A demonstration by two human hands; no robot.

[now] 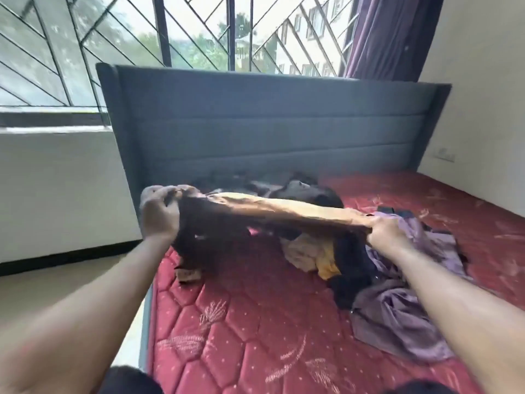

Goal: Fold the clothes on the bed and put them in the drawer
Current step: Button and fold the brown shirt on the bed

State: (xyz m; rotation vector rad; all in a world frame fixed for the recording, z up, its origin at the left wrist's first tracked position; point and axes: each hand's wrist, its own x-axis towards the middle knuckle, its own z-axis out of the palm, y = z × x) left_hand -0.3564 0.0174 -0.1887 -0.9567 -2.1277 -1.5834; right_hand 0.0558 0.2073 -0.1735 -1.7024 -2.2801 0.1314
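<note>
A bedroom in a home, viewed from the foot of the bed.
We identify the room by the bed, with its red quilted mattress (233,322) and grey upholstered headboard (270,132); by loose clothes (397,294) heaped on the mattress; by the barred window (170,32) with a purple curtain (389,35) hanging beside it; and by plain white walls, one bearing a wall socket (445,155). Through the window we see trees and apartment blocks.
</note>
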